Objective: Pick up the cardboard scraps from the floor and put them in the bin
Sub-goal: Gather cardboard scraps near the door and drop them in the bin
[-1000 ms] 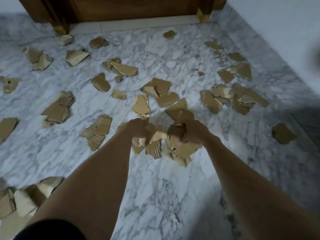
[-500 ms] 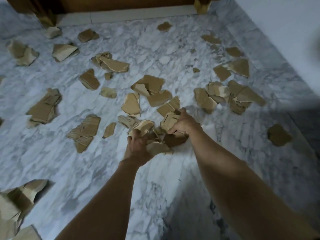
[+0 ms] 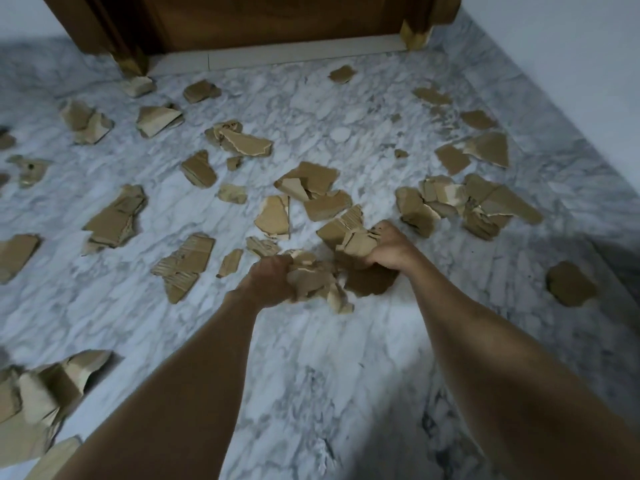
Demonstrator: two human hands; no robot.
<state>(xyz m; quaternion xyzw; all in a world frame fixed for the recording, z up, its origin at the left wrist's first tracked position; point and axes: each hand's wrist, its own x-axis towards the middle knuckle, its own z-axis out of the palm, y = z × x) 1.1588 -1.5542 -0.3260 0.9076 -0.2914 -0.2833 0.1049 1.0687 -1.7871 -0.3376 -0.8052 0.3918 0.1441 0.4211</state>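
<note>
Torn brown cardboard scraps lie all over the white marble floor (image 3: 339, 368). My left hand (image 3: 266, 284) grips a bunch of scraps (image 3: 313, 280) low over the floor at the middle of the view. My right hand (image 3: 389, 249) grips another bunch of scraps (image 3: 356, 242), with a dark piece (image 3: 372, 282) beneath it. The two bunches touch each other. Loose scraps lie just beyond the hands, such as a tan piece (image 3: 273, 218) and a ribbed piece (image 3: 187, 263). No bin is in view.
A wooden door (image 3: 277, 19) with its frame stands at the far side. A grey wall (image 3: 571, 64) runs along the right. A heap of scraps (image 3: 41, 396) sits at the lower left, a cluster (image 3: 467, 202) at the right, and a single piece (image 3: 569, 284) far right.
Both hands went from a raised hold down and forward to the floor, where they now clutch scraps. My right hand reached farther out than my left.
</note>
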